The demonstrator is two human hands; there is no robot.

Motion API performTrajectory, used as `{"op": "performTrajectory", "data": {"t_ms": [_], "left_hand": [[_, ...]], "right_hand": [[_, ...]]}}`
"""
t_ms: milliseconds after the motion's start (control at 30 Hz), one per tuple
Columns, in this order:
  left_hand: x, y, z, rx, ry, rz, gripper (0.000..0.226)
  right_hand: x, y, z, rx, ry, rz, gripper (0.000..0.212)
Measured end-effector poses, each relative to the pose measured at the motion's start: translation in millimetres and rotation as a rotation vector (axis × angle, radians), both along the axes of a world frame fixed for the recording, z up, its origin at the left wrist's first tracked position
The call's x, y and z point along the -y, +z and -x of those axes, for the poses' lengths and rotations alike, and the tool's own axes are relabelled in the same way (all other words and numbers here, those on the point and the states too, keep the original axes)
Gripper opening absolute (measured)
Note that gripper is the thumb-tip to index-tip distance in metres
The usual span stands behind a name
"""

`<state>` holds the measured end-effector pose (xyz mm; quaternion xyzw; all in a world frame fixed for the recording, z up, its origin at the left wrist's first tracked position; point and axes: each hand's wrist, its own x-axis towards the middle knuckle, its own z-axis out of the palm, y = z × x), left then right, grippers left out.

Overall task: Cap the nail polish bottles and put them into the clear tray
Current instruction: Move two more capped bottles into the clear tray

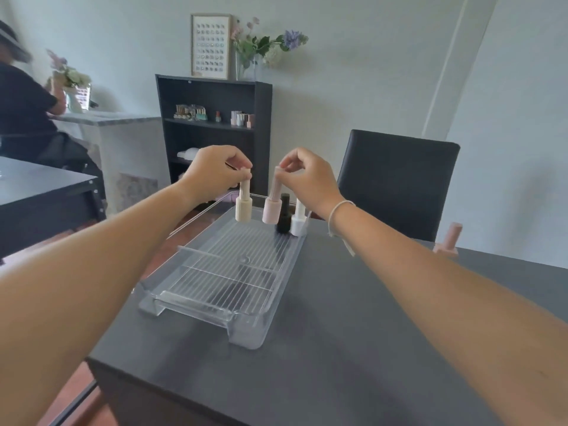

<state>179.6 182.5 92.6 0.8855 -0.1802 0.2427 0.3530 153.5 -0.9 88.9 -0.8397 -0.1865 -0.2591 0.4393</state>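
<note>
Nail polish bottles, cream (243,209) and pink (272,210), hang over the clear tray's (215,305) far end; our left hand (215,172) and right hand (307,176) pinch their caps, so we lower them upright beside the black bottle (283,218).

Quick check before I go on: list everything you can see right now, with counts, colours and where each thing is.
Tray: 1, clear, on the table.
Beige bottle: 1, capped, held over the tray's far end.
Pink bottle: 1, capped, held tilted beside it.
Black bottle: 1, standing at the tray's far right.
White bottle: 1, beside the black one.
Loose pink bottle: 1, on the table, far right, outside the tray.
Table: 1, dark grey.
Chair: 1, black, behind the table.
Shelf: 1, black, against the wall.
Left hand: grips the beige bottle's cap.
Right hand: grips the pink bottle's cap.
</note>
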Motion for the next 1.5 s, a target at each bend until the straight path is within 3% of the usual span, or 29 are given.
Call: {"op": "performTrajectory", "data": {"t_ms": [767,1267,1500], "left_hand": [[24,-38,-59,-0.107,-0.033,0.122,0.011],[21,-41,-58,-0.124,-0.016,0.109,0.009],[29,-28,-45,-0.038,0.005,0.067,0.013]], "right_hand": [[-9,-40,-68,0.000,-0.101,0.208,0.007],[-10,-42,-61,0.057,-0.131,0.283,0.016],[11,-26,-37,0.049,-0.120,0.235,0.017]]}}
